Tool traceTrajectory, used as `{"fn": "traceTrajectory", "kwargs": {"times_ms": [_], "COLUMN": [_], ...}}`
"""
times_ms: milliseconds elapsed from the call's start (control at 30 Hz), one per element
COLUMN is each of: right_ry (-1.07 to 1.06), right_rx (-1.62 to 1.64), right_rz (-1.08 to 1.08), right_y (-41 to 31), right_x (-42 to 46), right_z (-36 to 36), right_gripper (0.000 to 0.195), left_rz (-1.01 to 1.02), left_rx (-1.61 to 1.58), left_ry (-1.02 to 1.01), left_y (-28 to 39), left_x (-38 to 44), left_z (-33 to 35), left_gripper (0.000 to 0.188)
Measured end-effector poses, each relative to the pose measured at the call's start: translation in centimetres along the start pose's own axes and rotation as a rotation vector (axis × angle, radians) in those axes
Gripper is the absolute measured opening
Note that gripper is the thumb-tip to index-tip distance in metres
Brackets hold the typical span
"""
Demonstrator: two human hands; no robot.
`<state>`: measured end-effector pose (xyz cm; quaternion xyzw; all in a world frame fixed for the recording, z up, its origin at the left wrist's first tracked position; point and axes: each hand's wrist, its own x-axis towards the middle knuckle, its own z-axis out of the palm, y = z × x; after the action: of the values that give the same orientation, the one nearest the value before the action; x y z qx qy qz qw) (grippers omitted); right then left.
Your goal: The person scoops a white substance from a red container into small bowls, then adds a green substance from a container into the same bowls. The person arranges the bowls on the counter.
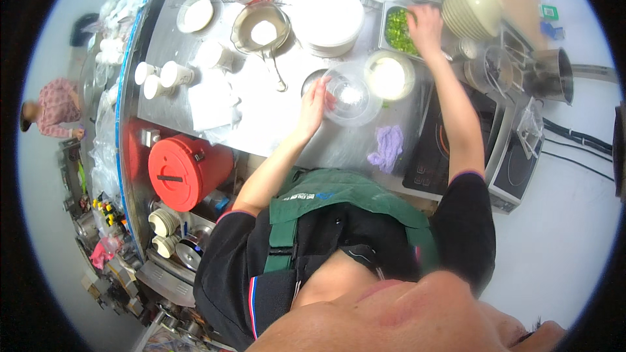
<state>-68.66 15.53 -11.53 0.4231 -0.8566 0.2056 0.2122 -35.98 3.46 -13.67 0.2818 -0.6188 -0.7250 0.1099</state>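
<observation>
My left hand (315,107) holds a clear round plastic bowl (353,95) by its left side, above the steel counter. Over at the upper right, my right hand (425,27) reaches into a steel pan of chopped green vegetables (400,29); its fingertips are at the greens, and whether they pinch any is hidden. Between the hands stands a round container with pale contents (390,76). A tall stack of white round lids or plates (330,19) is behind the clear bowl. Left of it sits a steel pot with a spout (260,29), a ladle handle (279,76) pointing towards me.
A crumpled purple cloth (387,149) lies near the counter's front edge, beside a black induction cooker (430,142). Stacked cream bowls (472,10) stand at the upper right. Paper cups (176,74) are at the left, above a red lidded bucket (188,171). Another person (58,107) is far left.
</observation>
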Motion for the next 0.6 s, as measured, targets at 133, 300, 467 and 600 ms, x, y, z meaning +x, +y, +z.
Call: {"fn": "traceTrajectory", "kwargs": {"times_ms": [133, 300, 467, 600], "right_ry": [-0.159, -0.486, -0.433, -0.433], "right_rx": [-0.277, -0.644, -0.495, -0.502], "right_rz": [-0.113, -0.247, -0.299, -0.218], "right_y": [3.8, 4.4, 5.1, 5.1], "right_x": [8.7, 11.8, 12.4, 13.1], "right_z": [5.0, 9.4, 9.7, 8.7], "right_gripper": [0.014, 0.016, 0.014, 0.014], "left_rz": [0.025, 0.026, 0.011, 0.007], "left_rx": [-0.037, -0.040, -0.036, -0.022], "left_ry": [0.012, 0.000, -0.020, -0.065], "left_y": [1.8, 1.8, 2.2, 2.4], "left_x": [-0.7, -1.2, -0.2, 0.9], "left_z": [0.2, 0.0, 0.4, 1.0], "left_gripper": [0.045, 0.042, 0.046, 0.046]}}
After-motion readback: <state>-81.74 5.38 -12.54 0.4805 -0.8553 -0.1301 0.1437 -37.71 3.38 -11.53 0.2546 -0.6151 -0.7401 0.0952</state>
